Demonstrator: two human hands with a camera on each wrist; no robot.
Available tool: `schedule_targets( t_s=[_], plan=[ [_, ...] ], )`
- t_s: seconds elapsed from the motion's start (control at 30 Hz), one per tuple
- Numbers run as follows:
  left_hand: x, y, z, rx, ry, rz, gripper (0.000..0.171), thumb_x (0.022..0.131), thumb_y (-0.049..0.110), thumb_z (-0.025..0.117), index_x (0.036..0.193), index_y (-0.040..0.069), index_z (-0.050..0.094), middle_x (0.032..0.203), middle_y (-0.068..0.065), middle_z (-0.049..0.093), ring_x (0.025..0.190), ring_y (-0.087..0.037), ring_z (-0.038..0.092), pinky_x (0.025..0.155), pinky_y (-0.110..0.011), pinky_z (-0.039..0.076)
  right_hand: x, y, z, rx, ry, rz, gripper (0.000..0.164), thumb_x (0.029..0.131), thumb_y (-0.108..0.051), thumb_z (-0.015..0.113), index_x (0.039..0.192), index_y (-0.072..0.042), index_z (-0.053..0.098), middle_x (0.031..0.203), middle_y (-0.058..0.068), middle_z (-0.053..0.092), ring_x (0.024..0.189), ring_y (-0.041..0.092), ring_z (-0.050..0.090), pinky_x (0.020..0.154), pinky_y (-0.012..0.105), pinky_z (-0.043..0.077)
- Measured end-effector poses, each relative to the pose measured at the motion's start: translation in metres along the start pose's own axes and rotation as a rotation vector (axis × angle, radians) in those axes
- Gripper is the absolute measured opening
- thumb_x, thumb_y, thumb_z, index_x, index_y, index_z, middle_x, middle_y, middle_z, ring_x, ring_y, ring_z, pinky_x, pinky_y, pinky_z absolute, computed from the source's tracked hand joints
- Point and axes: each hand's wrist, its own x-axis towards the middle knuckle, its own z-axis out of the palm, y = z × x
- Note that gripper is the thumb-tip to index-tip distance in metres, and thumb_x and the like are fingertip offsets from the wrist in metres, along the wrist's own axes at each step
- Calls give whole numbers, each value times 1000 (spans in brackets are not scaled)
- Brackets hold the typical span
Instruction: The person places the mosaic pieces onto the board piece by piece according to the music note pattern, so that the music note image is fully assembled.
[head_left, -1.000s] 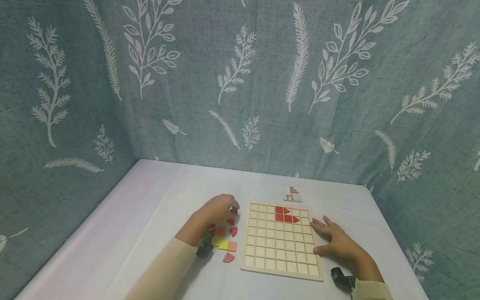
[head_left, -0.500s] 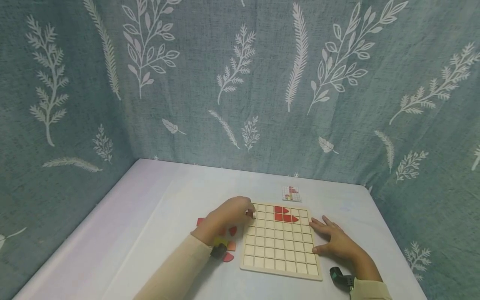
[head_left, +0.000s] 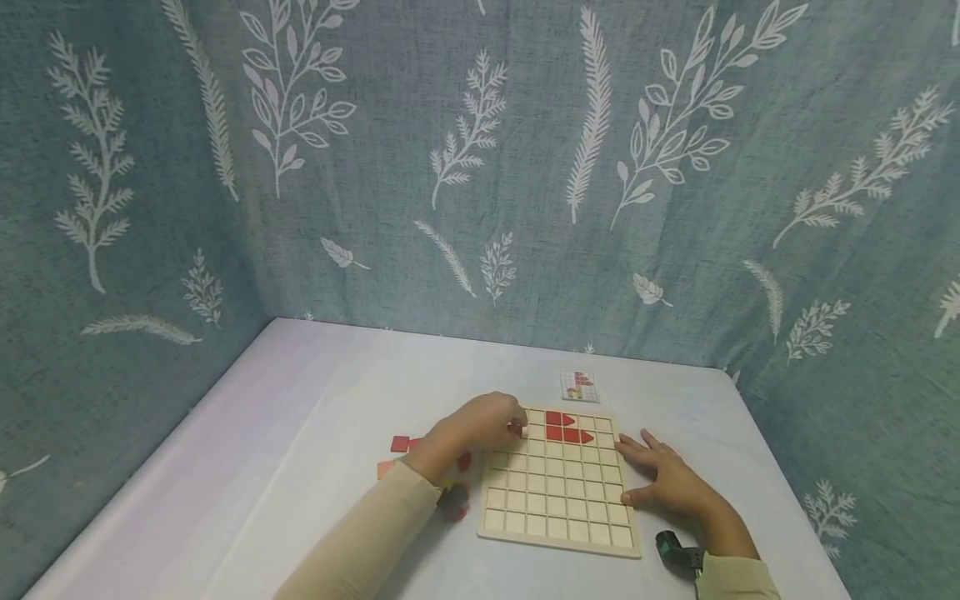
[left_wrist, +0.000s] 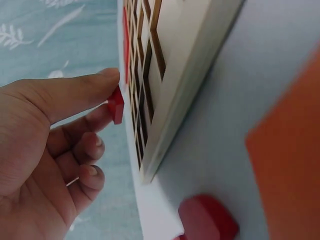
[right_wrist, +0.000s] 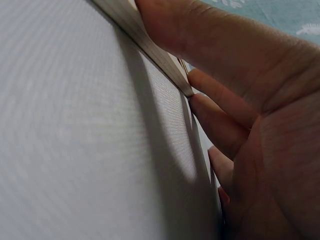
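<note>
My left hand (head_left: pixel 483 425) is over the upper left part of a wooden grid board (head_left: pixel 557 504). Between thumb and index finger it pinches a small red tile (left_wrist: pixel 116 106), mostly covered by the fingers in the head view; the other fingers curl loosely. Red tiles (head_left: pixel 564 433) lie in two short rows in the upper cells, each row ending in a point toward the right. At the board's right edge rests my right hand (head_left: pixel 667 479), fingers spread, thumb and fingertips against the wooden rim (right_wrist: pixel 150 47).
Loose tiles lie left of the board, partly hidden under the left forearm: a red square (head_left: pixel 400 444), an orange tile (head_left: pixel 384 469) and a red rounded one (head_left: pixel 464 461). Behind the board is a small pattern card (head_left: pixel 580 387). A leaf-patterned curtain (head_left: pixel 390 167) surrounds the white table (head_left: pixel 315 417).
My left hand has moved right from the loose tiles to over the board, carrying the red tile. The right hand has kept its place at the board's edge.
</note>
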Motion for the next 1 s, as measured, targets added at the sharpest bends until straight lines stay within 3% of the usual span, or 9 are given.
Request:
schedule_targets(
  t_s=[0.13,0.23,0.53,0.73,1.0],
  plan=[
    [7,5,5,-28,-12,-6,19,85,20,76,104,17,75,88,13,65,82,-4,58,82,-26,49,0,0,0,-4,2,6,102,55,-52,86,142,-13,51,153,8,35,143,46,7,105,70,5],
    [12,9,8,-25,-12,26,19,85,22,76,104,16,75,87,13,65,80,-4,58,80,-25,49,0,1,0,-6,-1,16,102,55,-52,86,143,-14,51,153,7,35,143,46,7,105,70,5],
    [29,22,17,-54,-19,73,13,84,26,78,94,19,75,85,16,63,82,-2,59,77,-22,48,1,3,1,-8,0,10,100,56,-52,86,142,-16,51,153,5,35,143,45,7,105,70,5],
    [40,30,22,-4,-43,126,7,85,28,76,88,22,72,83,15,61,80,-3,57,74,-22,47,1,3,1,5,8,-15,100,55,-50,86,142,-12,52,152,5,37,144,43,7,108,65,2],
    [45,38,24,-12,-67,80,10,84,28,77,80,24,68,75,16,58,71,-3,53,66,-23,46,1,4,1,5,9,-29,100,56,-51,86,141,-12,52,152,6,37,144,42,7,108,65,2]
  ],
)
